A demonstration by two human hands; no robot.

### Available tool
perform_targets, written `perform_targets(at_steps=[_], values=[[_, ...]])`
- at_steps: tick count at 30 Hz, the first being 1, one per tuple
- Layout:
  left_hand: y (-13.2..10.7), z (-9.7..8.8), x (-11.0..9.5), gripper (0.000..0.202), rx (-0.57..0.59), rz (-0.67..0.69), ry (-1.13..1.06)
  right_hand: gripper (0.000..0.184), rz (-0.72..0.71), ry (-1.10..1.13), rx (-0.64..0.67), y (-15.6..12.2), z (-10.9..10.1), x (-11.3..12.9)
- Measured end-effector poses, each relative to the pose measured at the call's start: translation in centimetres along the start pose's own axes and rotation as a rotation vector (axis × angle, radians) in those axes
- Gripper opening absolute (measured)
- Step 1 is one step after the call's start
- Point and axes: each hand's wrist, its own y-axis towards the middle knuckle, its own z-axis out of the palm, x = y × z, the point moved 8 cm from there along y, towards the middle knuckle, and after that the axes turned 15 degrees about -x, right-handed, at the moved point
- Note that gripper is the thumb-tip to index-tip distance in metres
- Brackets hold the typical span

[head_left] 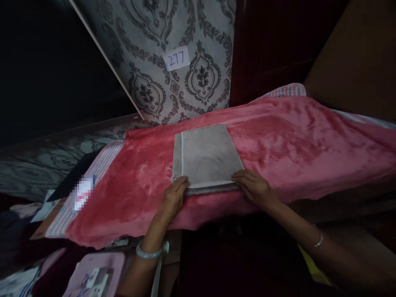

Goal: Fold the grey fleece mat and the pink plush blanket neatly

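Note:
A grey folded cloth (206,154) lies flat on a pink-red plush blanket (148,165). Its top layer shows pale edges along the left and near sides, with a darker grey layer peeking out below. My left hand (173,200) has its fingers closed on the near left corner. At the near right corner, my right hand (255,187) grips the cloth with its fingers on top; the thumb is mostly hidden. A loose thread shows beside the cloth's left edge.
Patterned wallpaper (202,74) with a paper label (177,58) reading 277 rises behind the blanket. Striped fabric (58,218) borders the blanket at left. A pink tray (116,264) with small items sits low at left, near piled clothes (18,235).

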Motion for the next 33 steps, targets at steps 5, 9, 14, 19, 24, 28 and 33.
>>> perform_targets(at_steps=[5,9,14,19,24,28,33], values=[[-1.0,-0.5,-1.0,0.028,-0.080,0.225,0.154,0.019,-0.120,-0.051,-0.128,-0.7,-0.4,1.1],[-1.1,-0.4,-0.9,0.027,-0.087,0.211,0.188,0.017,-0.091,-0.022,-0.122,-1.2,-0.3,1.0],[-1.5,-0.7,-1.3,0.027,-0.156,0.202,0.179,0.015,-0.031,0.046,-0.100,-0.7,-1.0,1.0],[-0.9,-1.6,-1.8,0.024,-0.101,0.114,0.134,0.019,0.020,0.022,-0.002,2.4,-0.4,0.4],[3.0,-0.7,-3.3,0.036,-0.093,0.056,0.151,0.043,-0.004,-0.103,0.301,4.2,6.1,0.1],[5.1,4.4,-2.9,0.055,0.175,-0.045,0.231,0.056,0.019,-0.111,0.552,2.6,10.3,1.1],[4.2,7.4,-1.0,0.065,0.392,-0.175,0.322,0.044,0.056,0.160,0.637,2.2,9.8,0.0]])
